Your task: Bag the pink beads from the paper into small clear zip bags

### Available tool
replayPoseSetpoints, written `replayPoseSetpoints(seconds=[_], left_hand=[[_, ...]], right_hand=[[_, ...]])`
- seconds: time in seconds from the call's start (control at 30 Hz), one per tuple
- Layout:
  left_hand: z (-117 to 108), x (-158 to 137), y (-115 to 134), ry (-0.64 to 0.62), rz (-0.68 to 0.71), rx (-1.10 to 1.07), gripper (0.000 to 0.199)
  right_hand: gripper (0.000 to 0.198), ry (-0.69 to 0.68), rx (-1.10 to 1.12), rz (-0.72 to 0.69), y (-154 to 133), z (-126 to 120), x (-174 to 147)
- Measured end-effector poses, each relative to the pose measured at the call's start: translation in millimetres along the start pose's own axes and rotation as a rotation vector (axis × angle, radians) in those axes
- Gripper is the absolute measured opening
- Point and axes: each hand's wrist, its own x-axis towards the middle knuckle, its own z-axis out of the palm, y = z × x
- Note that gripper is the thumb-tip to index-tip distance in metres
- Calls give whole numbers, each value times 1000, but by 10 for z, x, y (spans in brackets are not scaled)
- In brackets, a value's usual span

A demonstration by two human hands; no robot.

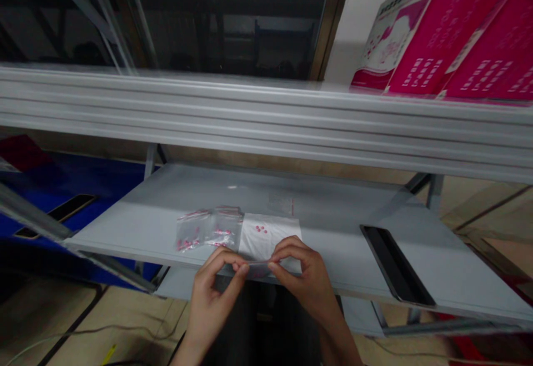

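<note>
A small clear zip bag point(259, 270) is stretched between my two hands at the shelf's front edge. My left hand point(219, 285) pinches one end of its top edge between thumb and finger. The other end is pinched by my right hand point(302, 269). Something pinkish shows faintly inside, too blurred to make out. Just beyond lies a white sheet point(270, 235) with several pink tablets point(261, 229) on it. To its left, zip bags with pink tablets inside point(192, 230) lie overlapping. A flat clear zip bag point(281, 204) rests behind the sheet.
On the right of the grey shelf point(333, 210) lies a dark, flat tray-like object point(395, 263). A ridged metal rail point(258, 116) crosses above the shelf. Pink boxes point(441, 38) stand on the upper right. At left, a phone-like dark object point(70, 207) lies on a blue surface point(112, 169).
</note>
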Motion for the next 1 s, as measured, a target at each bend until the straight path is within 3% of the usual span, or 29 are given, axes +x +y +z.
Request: replayPoseSetpoints(seconds=[0.23, 0.37, 0.47, 0.6, 0.8, 1.0], left_hand=[[-53, -15, -53, -62, -3, -25, 5], [-55, 14, -7, -101, 81, 88, 23], [-45, 37, 60, -148, 171, 150, 6], [-107, 32, 66, -69, 236, 165, 13], [-454, 36, -105, -38, 75, 26, 8], [-938, 168, -186, 88, 3, 60, 15]], right_hand=[[11, 25, -19, 5, 40, 4, -21], [13, 22, -36, 7, 20, 33, -16], [15, 16, -63, -2, -34, 73, -13], [17, -31, -57, -4, -123, 134, -13], [15, -73, 14, -65, -216, 280, 112], [14, -174, 82, -146, -300, 667, 444]])
